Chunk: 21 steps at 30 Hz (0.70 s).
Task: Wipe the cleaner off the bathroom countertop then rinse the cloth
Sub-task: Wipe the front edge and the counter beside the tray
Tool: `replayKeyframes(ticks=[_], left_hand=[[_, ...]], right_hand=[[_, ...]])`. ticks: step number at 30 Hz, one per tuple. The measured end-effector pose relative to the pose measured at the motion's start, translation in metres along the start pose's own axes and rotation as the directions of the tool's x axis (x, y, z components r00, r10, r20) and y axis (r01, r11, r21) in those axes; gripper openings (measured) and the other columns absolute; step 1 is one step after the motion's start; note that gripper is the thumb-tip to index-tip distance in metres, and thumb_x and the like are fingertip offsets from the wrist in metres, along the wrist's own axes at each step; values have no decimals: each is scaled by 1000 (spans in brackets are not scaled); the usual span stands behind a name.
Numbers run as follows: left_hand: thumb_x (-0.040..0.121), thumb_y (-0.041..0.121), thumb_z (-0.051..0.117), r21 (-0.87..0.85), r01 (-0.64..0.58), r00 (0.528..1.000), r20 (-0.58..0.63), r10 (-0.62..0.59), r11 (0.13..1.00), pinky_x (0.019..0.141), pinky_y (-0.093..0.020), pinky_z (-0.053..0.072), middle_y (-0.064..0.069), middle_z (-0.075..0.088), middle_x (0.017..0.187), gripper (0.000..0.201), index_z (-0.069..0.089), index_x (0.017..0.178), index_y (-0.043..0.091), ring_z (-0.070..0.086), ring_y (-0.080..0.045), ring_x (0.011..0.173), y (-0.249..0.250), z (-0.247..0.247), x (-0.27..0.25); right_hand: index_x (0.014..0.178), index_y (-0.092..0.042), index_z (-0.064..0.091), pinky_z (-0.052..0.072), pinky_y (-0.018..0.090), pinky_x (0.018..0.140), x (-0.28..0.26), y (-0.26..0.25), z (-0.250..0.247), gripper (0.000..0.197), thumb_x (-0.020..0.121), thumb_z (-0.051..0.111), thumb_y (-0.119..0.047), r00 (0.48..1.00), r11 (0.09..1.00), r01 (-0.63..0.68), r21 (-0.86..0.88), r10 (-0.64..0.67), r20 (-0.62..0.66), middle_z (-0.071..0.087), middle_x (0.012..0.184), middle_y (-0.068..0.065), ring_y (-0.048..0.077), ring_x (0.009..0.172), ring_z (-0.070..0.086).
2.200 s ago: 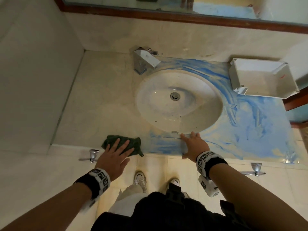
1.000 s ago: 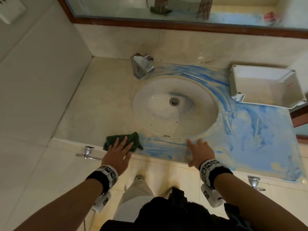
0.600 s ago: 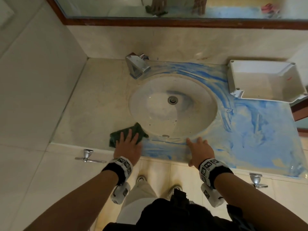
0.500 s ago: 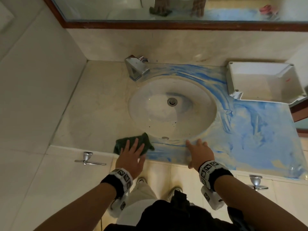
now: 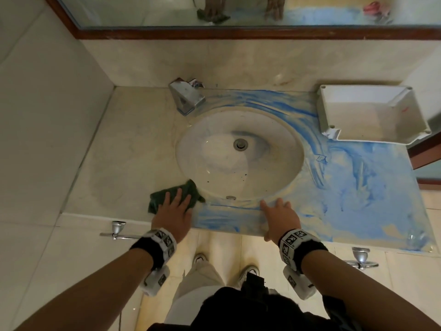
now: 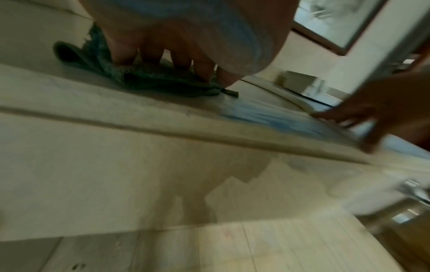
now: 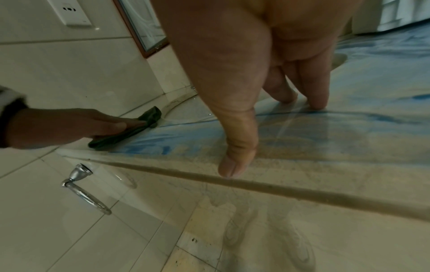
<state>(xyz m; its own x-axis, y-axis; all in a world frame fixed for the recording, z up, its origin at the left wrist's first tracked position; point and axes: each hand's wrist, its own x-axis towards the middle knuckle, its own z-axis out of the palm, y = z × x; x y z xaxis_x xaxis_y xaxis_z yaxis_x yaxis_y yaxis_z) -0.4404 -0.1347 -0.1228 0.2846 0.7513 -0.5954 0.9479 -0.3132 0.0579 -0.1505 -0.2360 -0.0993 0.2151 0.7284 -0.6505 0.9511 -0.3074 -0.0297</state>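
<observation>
Your left hand (image 5: 172, 212), fingers flat on the cloth (image 5: 159, 196), has slid it rightward along the front edge to where the blue cleaner (image 5: 353, 192) begins, so I judge real wiping only starts now. Your right hand (image 5: 279, 217) stays spread flat, bracing on the surface (image 5: 119, 154). Right of the sink (image 5: 281, 173) stays streaked blue; left looks bare. A tray (image 5: 329, 111) sits back right, below the mirror (image 5: 133, 8).

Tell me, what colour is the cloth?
Dark green. The cloth shows best in the head view, under the left hand.
</observation>
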Motion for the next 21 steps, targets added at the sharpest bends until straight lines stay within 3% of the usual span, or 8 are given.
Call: replayKeyframes(ticks=[4, 7, 9, 12, 15, 19, 21], left_hand=[[89, 53, 5, 17, -140, 990, 18, 140, 990, 115, -55, 23, 3, 13, 161, 71, 31, 151, 31, 14, -35, 148, 5, 18, -32], [89, 53, 0, 74, -172, 985, -5, 173, 982, 116, -52, 24, 5, 9, 162, 70, 25, 152, 34, 12, -31, 149, -4, 7, -19], [94, 52, 1, 63, -126, 990, -53, 129, 990, 119, -50, 19, 6, 3, 163, 64, 17, 153, 35, 6, -29, 149, -2, -3, 1], [103, 43, 18, -20, -36, 995, -91, 34, 999, 119, -51, 12, 5, 1, 163, 52, 16, 154, 34, 1, -30, 149, 15, -17, 29], [102, 35, 24, -1, -45, 995, -94, 45, 999, 119, -55, 11, 1, 0, 163, 54, 16, 155, 30, 0, -34, 149, 26, -14, 27], [90, 45, -2, 57, -210, 977, -23, 212, 976, 119, -53, 8, 3, 0, 163, 69, 20, 154, 30, -1, -31, 149, 40, 12, -18], [83, 46, -6, 66, -252, 967, -13, 253, 966, 118, -51, 5, 4, 1, 163, 77, 21, 153, 32, -2, -29, 150, 45, 24, -34]], right_hand=[[150, -31, 15, 51, 42, 94, 0, 0, 1, 109, 67, 86, -36, 1000, 1000, -4, 2, 4, 5, 21, 147, 20, 39, 134, 27], [149, -30, 16, 50, 41, 94, 0, -1, 0, 108, 67, 86, -34, 1000, 1000, -10, 10, 9, 2, 22, 146, 20, 39, 133, 28], [149, -30, 17, 50, 41, 94, -1, -2, 0, 108, 67, 86, -34, 1000, 1000, -7, 10, 7, 3, 23, 145, 20, 38, 132, 29], [149, -30, 17, 51, 41, 94, -1, -1, 0, 108, 67, 86, -34, 1000, 1000, -7, 13, 7, 1, 24, 145, 19, 38, 132, 29], [148, -31, 19, 51, 41, 93, -2, 0, 1, 106, 66, 87, -34, 1000, 1000, -1, 23, 2, -15, 26, 145, 17, 37, 131, 31], [148, -32, 19, 50, 43, 95, -3, 1, 2, 108, 65, 87, -36, 1000, 1000, 7, 23, -6, -27, 25, 146, 17, 38, 132, 30], [148, -32, 20, 51, 44, 95, -3, 2, 3, 107, 64, 87, -36, 1000, 1000, 4, 29, -3, -26, 25, 146, 17, 38, 132, 30]])
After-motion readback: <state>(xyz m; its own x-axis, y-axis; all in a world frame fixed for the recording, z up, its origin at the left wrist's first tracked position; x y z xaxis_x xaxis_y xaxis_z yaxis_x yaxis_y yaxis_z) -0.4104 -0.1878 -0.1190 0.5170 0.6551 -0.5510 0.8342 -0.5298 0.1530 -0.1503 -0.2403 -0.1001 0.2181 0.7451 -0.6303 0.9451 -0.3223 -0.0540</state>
